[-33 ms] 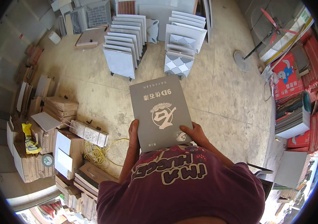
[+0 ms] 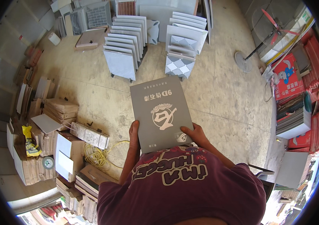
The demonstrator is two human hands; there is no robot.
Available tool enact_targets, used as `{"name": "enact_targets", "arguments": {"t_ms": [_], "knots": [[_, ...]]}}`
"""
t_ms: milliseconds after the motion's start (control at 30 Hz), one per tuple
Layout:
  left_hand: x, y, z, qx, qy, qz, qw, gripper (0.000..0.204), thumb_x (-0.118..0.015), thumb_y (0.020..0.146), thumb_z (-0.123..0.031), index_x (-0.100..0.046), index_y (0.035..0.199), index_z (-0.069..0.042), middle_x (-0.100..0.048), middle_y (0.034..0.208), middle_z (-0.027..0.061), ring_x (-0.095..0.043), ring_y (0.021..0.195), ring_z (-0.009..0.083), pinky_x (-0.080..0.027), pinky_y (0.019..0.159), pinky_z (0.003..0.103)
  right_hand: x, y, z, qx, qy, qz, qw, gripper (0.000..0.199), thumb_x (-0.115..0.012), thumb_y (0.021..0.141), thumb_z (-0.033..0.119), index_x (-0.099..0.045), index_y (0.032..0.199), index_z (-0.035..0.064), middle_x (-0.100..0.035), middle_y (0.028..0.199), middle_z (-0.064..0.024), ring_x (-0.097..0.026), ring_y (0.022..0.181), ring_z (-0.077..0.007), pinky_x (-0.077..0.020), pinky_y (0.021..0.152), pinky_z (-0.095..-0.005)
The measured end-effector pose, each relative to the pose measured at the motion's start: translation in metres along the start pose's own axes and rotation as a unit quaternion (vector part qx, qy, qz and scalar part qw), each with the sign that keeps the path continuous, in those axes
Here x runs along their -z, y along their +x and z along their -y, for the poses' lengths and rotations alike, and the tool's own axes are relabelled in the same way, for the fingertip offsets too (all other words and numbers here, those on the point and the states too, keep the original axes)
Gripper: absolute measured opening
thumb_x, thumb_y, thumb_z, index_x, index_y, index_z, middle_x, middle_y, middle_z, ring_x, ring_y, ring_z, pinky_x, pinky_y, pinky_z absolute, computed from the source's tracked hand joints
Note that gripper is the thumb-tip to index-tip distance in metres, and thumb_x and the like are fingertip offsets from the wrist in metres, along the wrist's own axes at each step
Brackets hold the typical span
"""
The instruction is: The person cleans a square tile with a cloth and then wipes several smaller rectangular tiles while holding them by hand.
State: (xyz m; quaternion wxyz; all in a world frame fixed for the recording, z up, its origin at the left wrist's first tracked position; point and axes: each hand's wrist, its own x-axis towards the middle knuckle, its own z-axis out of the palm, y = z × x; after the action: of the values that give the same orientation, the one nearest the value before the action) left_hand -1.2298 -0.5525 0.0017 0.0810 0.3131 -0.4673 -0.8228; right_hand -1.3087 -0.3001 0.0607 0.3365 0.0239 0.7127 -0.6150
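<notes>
A large grey hardcover book (image 2: 161,112) with a pale round emblem and lettering lies flat in front of my body, its print upside down to me. It looks closed, and its near edge is against my purple shirt (image 2: 182,187). My left hand (image 2: 134,132) grips its left side, with the fingers hidden beneath. On the right edge, my right hand (image 2: 196,134) has its thumb laid over the cover near a small pale logo. That hand's other fingers are mostly out of sight under the book.
Ahead stand two racks of upright tile panels (image 2: 120,64) (image 2: 180,65). A floor fan (image 2: 243,61) with red blades is at the far right, above stacked red cartons (image 2: 288,77). Left are cardboard boxes (image 2: 60,108), a yellow bag (image 2: 31,142) and a coiled yellow cable (image 2: 95,154).
</notes>
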Motion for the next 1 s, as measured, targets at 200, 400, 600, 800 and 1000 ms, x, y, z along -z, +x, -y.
{"name": "enact_targets", "arguments": {"t_ms": [200, 400, 600, 800, 1000], "knots": [[0.021, 0.051, -0.038, 0.007, -0.004, -0.003, 1.000, 0.038, -0.049, 0.088, -0.041, -0.055, 0.095, -0.004, -0.056, 0.082, 0.0034, -0.053, 0.073, 0.0121, -0.045, 0.063, 0.025, -0.037, 0.052, 0.024, -0.012, 0.005, -0.008, 1.000, 0.054, -0.068, 0.076, 0.033, -0.054, 0.110, -0.0069, -0.063, 0.094, -0.0142, -0.060, 0.083, -0.0177, -0.0479, 0.073, -0.0291], [0.019, 0.097, -0.052, 0.019, -0.018, -0.015, 1.000, 0.041, -0.048, 0.088, -0.043, -0.055, 0.096, -0.003, -0.057, 0.084, 0.0049, -0.054, 0.073, 0.0135, -0.046, 0.063, 0.026, -0.043, 0.104, 0.045, -0.033, 0.027, 0.008, 0.999, 0.052, -0.067, 0.076, 0.027, -0.053, 0.113, -0.0069, -0.062, 0.097, -0.0147, -0.060, 0.083, -0.0176, -0.0480, 0.073, -0.0289], [0.001, 0.155, -0.075, 0.009, -0.030, -0.016, 0.999, 0.045, -0.047, 0.087, -0.046, -0.055, 0.098, -0.002, -0.057, 0.086, 0.0068, -0.055, 0.075, 0.0152, -0.047, 0.064, 0.028, -0.035, 0.163, 0.093, -0.033, 0.017, 0.029, 0.999, 0.054, -0.068, 0.076, 0.032, -0.054, 0.112, -0.0060, -0.062, 0.098, -0.0139, -0.059, 0.086, -0.0170, -0.0470, 0.076, -0.0284], [-0.019, 0.196, -0.093, -0.005, -0.035, -0.021, 0.999, 0.047, -0.045, 0.087, -0.045, -0.054, 0.101, -0.002, -0.058, 0.089, 0.0080, -0.056, 0.077, 0.0162, -0.048, 0.066, 0.028, -0.019, 0.219, 0.110, 0.013, -0.004, 0.049, 0.999, 0.054, -0.068, 0.075, 0.031, -0.055, 0.112, -0.0052, -0.063, 0.098, -0.0136, -0.060, 0.086, -0.0167, -0.0469, 0.076, -0.0282], [-0.025, 0.214, -0.101, 0.025, -0.057, -0.050, 0.997, 0.047, -0.045, 0.087, -0.045, -0.054, 0.106, -0.002, -0.058, 0.093, 0.0087, -0.057, 0.080, 0.0173, -0.048, 0.068, 0.029, -0.019, 0.251, 0.132, -0.023, -0.021, 0.074, 0.997, 0.052, -0.068, 0.075, 0.033, -0.057, 0.110, -0.0042, -0.064, 0.096, -0.0133, -0.060, 0.084, -0.0167, -0.0474, 0.074, -0.0290]]}}
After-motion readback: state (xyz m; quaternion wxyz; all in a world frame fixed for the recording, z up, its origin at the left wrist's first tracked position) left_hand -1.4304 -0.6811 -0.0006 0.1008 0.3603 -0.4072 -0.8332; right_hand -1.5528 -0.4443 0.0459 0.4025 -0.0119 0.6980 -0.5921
